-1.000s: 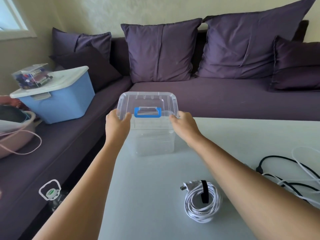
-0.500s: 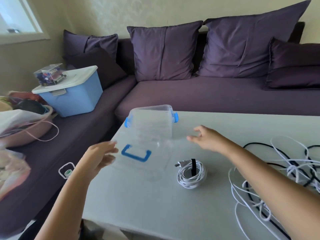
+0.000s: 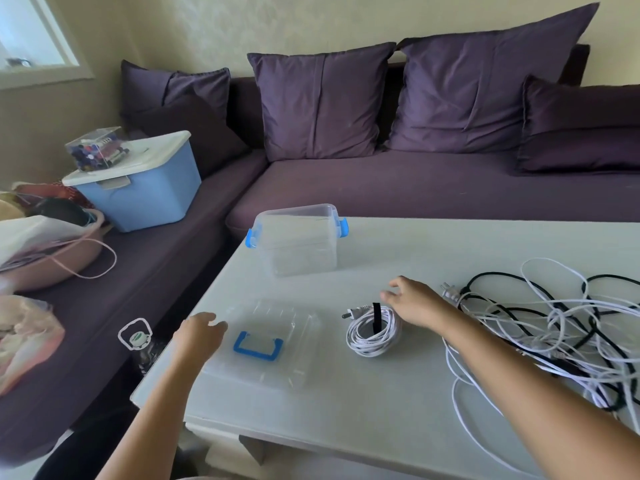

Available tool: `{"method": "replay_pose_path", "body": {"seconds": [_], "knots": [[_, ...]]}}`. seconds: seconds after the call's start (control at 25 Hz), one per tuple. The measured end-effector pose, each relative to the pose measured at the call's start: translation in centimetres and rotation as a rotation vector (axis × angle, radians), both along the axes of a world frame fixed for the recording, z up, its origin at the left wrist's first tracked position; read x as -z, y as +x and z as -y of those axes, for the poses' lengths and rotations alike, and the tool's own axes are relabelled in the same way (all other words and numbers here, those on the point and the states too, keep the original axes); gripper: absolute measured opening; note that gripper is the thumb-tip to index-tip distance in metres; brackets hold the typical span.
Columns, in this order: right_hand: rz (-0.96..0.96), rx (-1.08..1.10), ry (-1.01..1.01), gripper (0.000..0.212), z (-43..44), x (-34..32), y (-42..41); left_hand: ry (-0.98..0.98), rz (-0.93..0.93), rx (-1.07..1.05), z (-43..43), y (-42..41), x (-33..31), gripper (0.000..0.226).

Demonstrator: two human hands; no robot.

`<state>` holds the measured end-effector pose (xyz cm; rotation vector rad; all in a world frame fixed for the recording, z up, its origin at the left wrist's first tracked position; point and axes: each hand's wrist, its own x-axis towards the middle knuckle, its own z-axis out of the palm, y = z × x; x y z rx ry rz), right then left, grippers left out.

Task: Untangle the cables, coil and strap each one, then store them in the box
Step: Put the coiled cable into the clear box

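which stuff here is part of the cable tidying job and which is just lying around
Job: clear box, lid, strapped white coil, tangled cables.
Lying about: blue bin, pen case, pink basket, purple cushions.

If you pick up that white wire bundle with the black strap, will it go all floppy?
Probably not much: the black strap wraps the coiled white cable, so its loops should lift together. It may sag a little anyway, since the wire looks thin. The plug end sticks out free, so it could dangle.
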<state>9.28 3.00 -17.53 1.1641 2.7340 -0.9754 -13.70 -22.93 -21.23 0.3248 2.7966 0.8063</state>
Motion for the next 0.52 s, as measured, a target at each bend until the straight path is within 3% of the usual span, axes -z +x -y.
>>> {"method": "replay_pose_path", "body": {"seconds": [0.16,0.28,0.44,0.52], "knots": [[-0.066,-0.022,0.028,0.04,-1.0,0.3,0.9,0.159,-0.142,0.294,-4.7,3.7,-1.9,0.032],[-0.085,-0.086,0.052,0.044,-1.1,0.7,1.5,0.25,-0.084,0.627,-9.1,7.7,-2.5,0.04],[-0.076,-0.193,0.049,0.049,-0.8,1.4,2.4,0.182,0.002,0.894,-13.4,10.7,-0.8,0.061],[-0.064,-0.235,0.09,0.053,-0.7,2.0,2.9,0.164,0.035,0.937,-14.6,10.8,0.2,0.058]]}}
